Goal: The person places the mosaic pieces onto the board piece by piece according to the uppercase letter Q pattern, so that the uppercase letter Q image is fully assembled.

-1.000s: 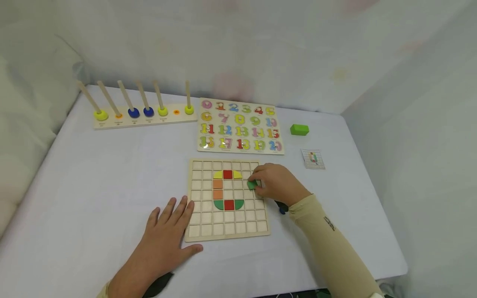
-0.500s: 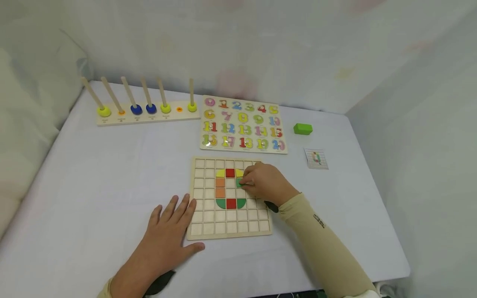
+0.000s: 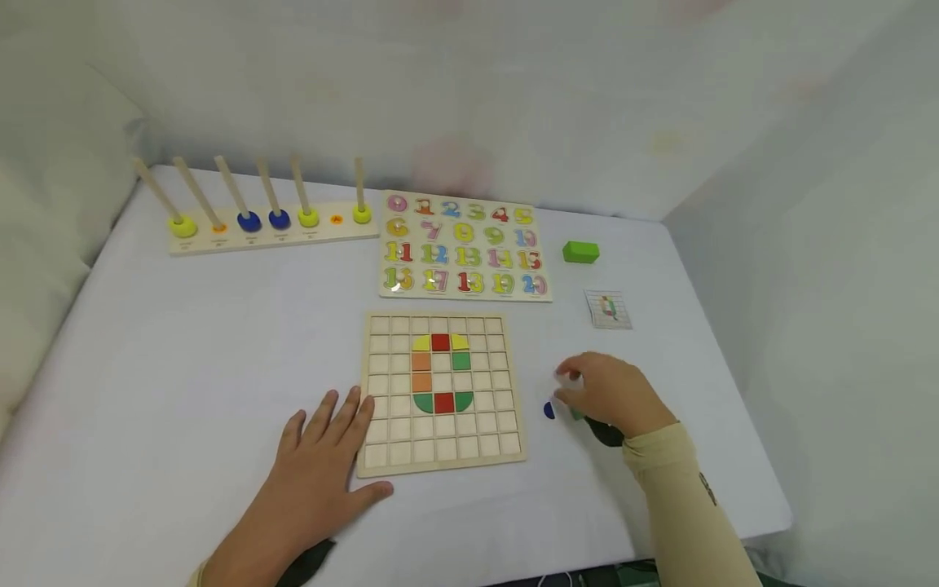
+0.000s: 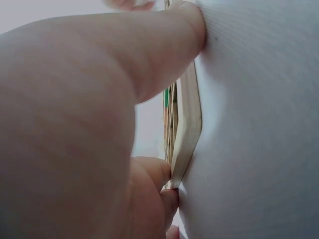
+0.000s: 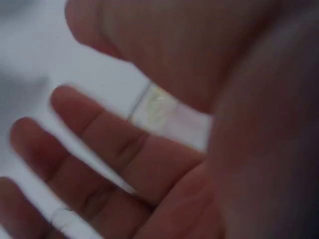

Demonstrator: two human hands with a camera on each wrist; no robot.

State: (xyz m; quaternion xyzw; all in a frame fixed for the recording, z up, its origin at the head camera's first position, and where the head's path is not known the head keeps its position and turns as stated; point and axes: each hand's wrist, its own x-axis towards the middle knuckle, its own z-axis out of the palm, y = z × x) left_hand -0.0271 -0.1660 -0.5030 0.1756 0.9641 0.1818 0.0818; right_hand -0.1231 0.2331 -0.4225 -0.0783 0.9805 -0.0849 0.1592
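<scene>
A wooden grid board (image 3: 487, 424) lies at the middle of the table. Yellow, red, orange and green pieces form a ring on it, with a gap on its right side; a green square (image 3: 460, 360) sits at upper right of the ring. My left hand (image 3: 315, 465) lies flat with straight fingers along the board's left edge, the fingertips at its rim in the left wrist view. Right of the board, my right hand (image 3: 612, 393) hovers with loosely bent, parted fingers and nothing between them. A blue piece (image 3: 548, 410) and a partly hidden green piece (image 3: 576, 414) lie below its fingertips.
Behind the board lies a number puzzle (image 3: 465, 244). A peg stand (image 3: 275, 235) with yellow and blue rings stands at back left. A green block (image 3: 581, 252) and a small printed pattern card (image 3: 608, 310) are on the right. The table's front edge is near.
My right hand carried a green square to the ring's right side, let it go there, and moved back right over the loose pieces. The left hand stays at the board's edge.
</scene>
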